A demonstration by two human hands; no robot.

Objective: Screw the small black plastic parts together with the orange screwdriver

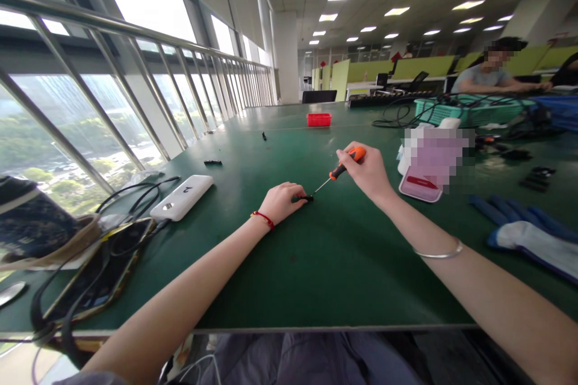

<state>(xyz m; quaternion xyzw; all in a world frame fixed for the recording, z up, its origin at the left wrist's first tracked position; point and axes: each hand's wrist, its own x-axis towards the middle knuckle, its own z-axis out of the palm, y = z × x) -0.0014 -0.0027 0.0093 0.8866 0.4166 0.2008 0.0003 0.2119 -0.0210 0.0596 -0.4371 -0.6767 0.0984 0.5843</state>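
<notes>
Screwdriver (336, 172), orange-black, is being finger-clamped by right hand (369, 173), small black piece (309, 198) by left hand (280, 203); red plastic basket (318, 120) at twelve o'clock, white power bank (184, 197) at nine.

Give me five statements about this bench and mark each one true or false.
1. The right hand holds the screwdriver. True.
2. The screwdriver's handle is green. False: it is orange and black.
3. The left hand has its fingers on a small black part. True.
4. The glove lies beside the power bank. False: the glove is at the far right, the power bank on the left.
5. The red basket stands farther off than both hands. True.
</notes>
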